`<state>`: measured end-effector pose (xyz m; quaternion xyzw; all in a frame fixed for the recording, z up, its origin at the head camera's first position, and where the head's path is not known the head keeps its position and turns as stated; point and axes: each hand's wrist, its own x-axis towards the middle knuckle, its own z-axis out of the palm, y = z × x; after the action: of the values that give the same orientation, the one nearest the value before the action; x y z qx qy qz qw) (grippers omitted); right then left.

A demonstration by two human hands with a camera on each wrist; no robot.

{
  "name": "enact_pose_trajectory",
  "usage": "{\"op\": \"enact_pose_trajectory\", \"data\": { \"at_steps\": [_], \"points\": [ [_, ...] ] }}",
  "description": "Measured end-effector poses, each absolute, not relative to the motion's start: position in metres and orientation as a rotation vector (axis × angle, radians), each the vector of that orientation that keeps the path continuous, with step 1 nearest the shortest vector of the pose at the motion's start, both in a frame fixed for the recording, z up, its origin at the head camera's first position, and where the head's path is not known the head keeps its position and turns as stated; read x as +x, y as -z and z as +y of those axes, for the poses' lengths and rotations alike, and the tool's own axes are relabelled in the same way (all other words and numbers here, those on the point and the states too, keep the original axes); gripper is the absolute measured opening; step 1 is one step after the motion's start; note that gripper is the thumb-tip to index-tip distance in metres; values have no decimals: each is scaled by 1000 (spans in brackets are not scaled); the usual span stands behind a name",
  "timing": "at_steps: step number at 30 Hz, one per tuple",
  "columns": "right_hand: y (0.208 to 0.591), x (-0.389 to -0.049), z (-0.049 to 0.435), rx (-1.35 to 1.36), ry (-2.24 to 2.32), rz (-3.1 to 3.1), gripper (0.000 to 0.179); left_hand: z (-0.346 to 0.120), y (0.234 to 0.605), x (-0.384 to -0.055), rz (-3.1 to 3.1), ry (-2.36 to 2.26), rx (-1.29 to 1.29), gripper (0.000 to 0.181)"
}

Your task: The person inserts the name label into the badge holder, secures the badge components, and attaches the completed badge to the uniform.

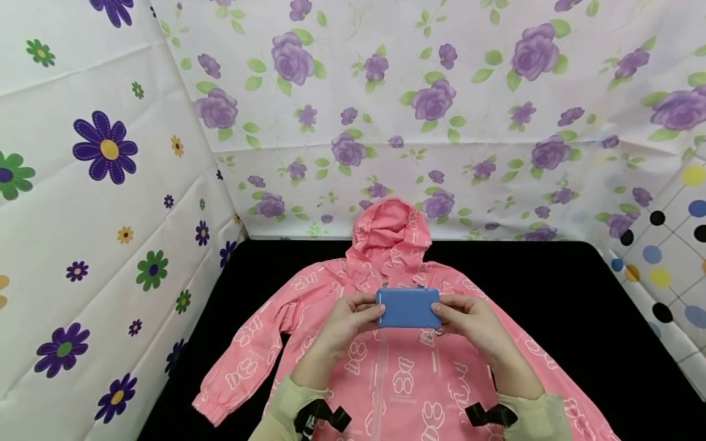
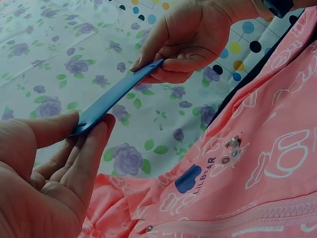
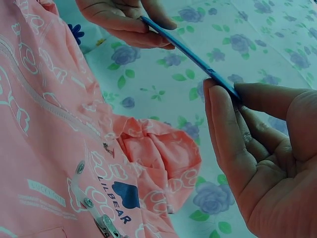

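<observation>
A thin, flat blue rectangular case (image 1: 409, 308) is held level above a pink hooded jacket (image 1: 405, 367). My left hand (image 1: 349, 320) pinches its left end between thumb and fingers. Its right end is pinched the same way by my right hand (image 1: 473, 320). Seen nearly edge-on in the left wrist view, the blue case (image 2: 116, 96) spans the gap between both hands. Spread out beneath, the zipped jacket has white bear outlines and a blue LILBEAR print (image 2: 189, 178). Metal clips (image 3: 101, 223) hang on its chest in the right wrist view.
The jacket lies on a black table top (image 1: 524, 275), its hood (image 1: 390, 229) at the far edge. Behind stands a rose-patterned sheet (image 1: 469, 122); a daisy-patterned sheet (image 1: 110, 214) stands at the left and a dotted one (image 1: 667, 263) at the right.
</observation>
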<state>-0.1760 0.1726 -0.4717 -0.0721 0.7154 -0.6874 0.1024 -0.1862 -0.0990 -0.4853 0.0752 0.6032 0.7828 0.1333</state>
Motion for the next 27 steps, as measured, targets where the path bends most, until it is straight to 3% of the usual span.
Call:
{"op": "enact_pose_trajectory", "data": {
  "at_steps": [27],
  "points": [
    [475, -177, 172, -233, 2008, 2134, 33, -100, 480, -184, 1783, -2253, 221, 19]
  ]
}}
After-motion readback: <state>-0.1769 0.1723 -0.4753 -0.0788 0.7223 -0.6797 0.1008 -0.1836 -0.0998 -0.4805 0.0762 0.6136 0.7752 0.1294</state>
